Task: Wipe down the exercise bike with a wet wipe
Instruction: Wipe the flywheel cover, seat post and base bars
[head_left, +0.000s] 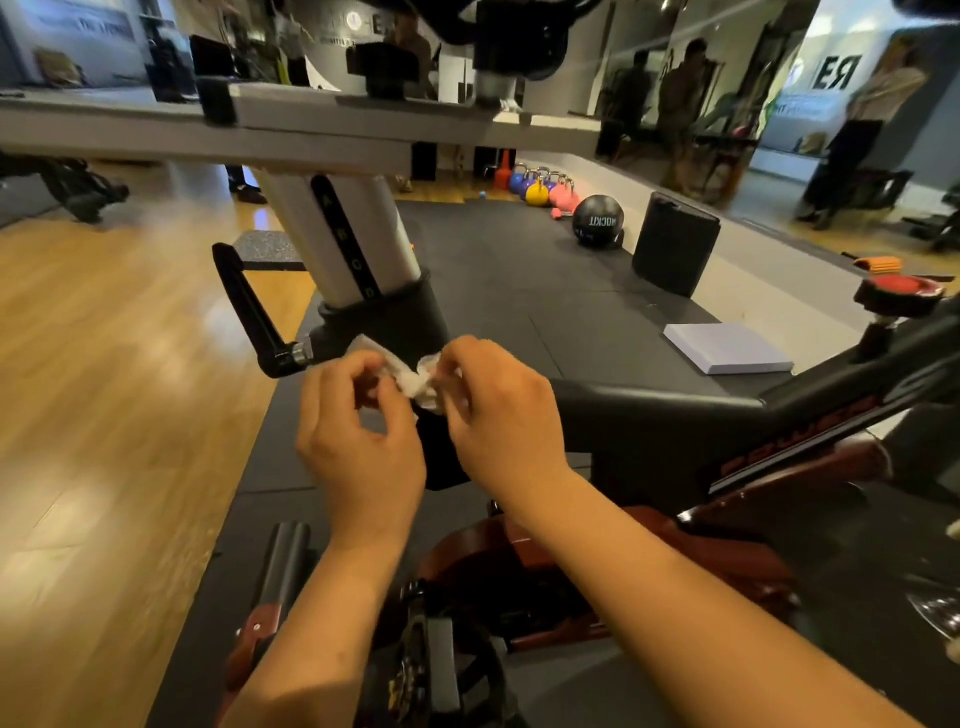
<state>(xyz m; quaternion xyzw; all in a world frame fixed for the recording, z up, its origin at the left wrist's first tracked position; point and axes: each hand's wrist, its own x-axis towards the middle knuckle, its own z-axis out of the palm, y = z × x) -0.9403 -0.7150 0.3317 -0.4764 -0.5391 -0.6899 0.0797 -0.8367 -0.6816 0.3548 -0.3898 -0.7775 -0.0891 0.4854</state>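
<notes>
Nearest to me, my left hand and right hand both pinch the wet wipe with curled fingers. It is white, crumpled and bunched into a short band. Its long axis runs side to side, from hand to hand, and one loose corner points up beyond the left fingers. Just behind the hands is the grey post of the exercise bike.

Brightly, evenly lit indoors. Glares in pale patches on the wooden floor left of the left hand. Blurs slightly at the wet wipe and right hand. Bends toward the edges; softens far beyond the hands.
</notes>
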